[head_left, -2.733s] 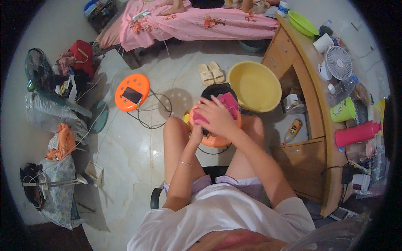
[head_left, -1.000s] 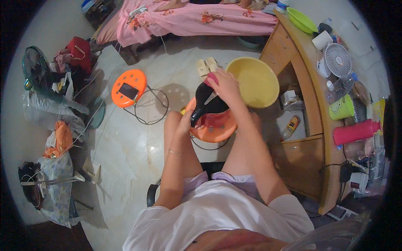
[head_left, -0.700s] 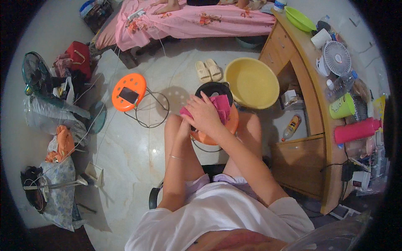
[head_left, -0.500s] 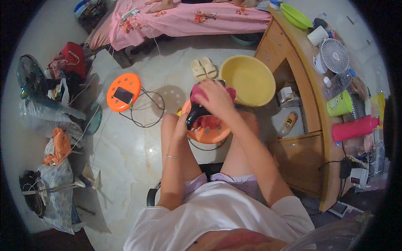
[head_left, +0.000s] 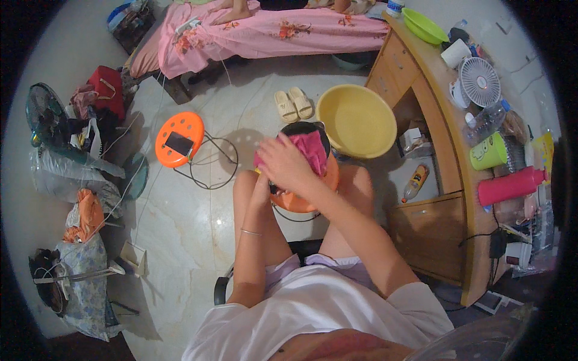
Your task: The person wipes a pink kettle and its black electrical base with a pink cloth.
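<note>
A black round-rimmed object (head_left: 294, 128) with a handle, perhaps a pan, rests over the orange stool (head_left: 301, 203) between my knees. A pink cloth (head_left: 312, 151) is draped across it and also shows at the left, beside my fingers. My right hand (head_left: 284, 161) is pressed over the cloth, its fingers reaching left above the handle. Below it, my left hand (head_left: 262, 185) is closed around the handle side of the black object; my right hand hides most of its fingers.
A yellow basin (head_left: 356, 117) stands close on the right, with beige slippers (head_left: 293, 104) beside it. To the left is another orange stool (head_left: 174, 133) with a phone (head_left: 179, 143) on top. A wooden desk (head_left: 442, 102) lines the right side; a standing fan (head_left: 47, 111) is far left.
My right hand has moved left and nearer to me, from the black object's body to its handle. More of the black rim and the spread pink cloth now shows.
</note>
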Action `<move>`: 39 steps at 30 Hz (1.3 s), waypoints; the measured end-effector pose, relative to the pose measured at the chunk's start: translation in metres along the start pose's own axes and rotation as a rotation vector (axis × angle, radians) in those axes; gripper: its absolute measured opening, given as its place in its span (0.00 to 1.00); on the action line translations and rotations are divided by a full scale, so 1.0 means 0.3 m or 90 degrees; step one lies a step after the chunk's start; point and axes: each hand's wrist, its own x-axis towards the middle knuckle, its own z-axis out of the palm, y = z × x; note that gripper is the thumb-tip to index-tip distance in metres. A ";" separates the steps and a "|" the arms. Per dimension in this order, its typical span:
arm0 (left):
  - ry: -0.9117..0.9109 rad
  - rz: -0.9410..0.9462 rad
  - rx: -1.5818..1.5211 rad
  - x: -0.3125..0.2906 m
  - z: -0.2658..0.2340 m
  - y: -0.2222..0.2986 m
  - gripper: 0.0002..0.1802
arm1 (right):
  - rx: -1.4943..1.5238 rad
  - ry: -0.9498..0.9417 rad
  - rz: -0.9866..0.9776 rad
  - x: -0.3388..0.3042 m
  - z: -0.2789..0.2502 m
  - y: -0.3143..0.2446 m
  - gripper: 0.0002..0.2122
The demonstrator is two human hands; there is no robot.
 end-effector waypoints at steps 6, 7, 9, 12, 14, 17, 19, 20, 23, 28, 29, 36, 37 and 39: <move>0.038 0.010 0.089 -0.038 0.002 0.140 0.24 | 0.122 0.035 0.104 -0.149 -0.044 0.073 0.23; 0.046 0.008 0.097 -0.042 0.000 0.150 0.24 | 0.118 0.044 0.121 -0.142 -0.039 0.118 0.24; 0.052 0.007 0.109 -0.044 -0.005 0.167 0.24 | 0.147 -0.021 0.215 -0.083 -0.069 0.215 0.25; 0.034 0.020 0.118 -0.039 0.014 0.189 0.25 | 0.114 0.015 0.237 -0.015 -0.016 0.359 0.21; 0.044 0.013 0.125 -0.041 -0.011 0.171 0.26 | 0.161 -0.171 0.267 0.098 -0.020 0.353 0.21; 0.024 0.015 0.117 -0.047 -0.016 0.188 0.27 | 0.237 -0.202 0.281 0.132 -0.036 0.250 0.19; 0.017 0.014 0.120 -0.058 -0.041 0.190 0.27 | 0.127 -0.134 0.143 0.091 -0.036 0.125 0.20; 0.011 0.017 0.116 -0.065 -0.051 0.197 0.28 | 0.108 -0.068 0.098 0.045 -0.018 0.067 0.20; 0.008 0.046 0.064 -0.099 -0.062 0.257 0.27 | 0.067 0.061 0.016 -0.070 0.013 -0.030 0.22; -0.053 0.004 -0.094 -0.126 -0.058 0.310 0.23 | 0.122 0.082 0.118 -0.158 -0.032 0.105 0.25; -0.093 -0.038 -0.135 -0.115 -0.049 0.318 0.24 | 0.135 0.093 0.151 -0.154 -0.034 0.161 0.25; -0.080 -0.031 -0.191 -0.148 -0.044 0.378 0.27 | 0.170 -0.078 0.305 0.064 -0.002 0.358 0.23; -0.061 -0.029 -0.156 -0.130 -0.046 0.342 0.26 | 0.169 -0.077 0.270 0.095 0.005 0.324 0.23; -0.036 -0.018 -0.094 -0.092 -0.044 0.292 0.25 | 0.150 -0.073 0.210 0.119 -0.014 0.242 0.22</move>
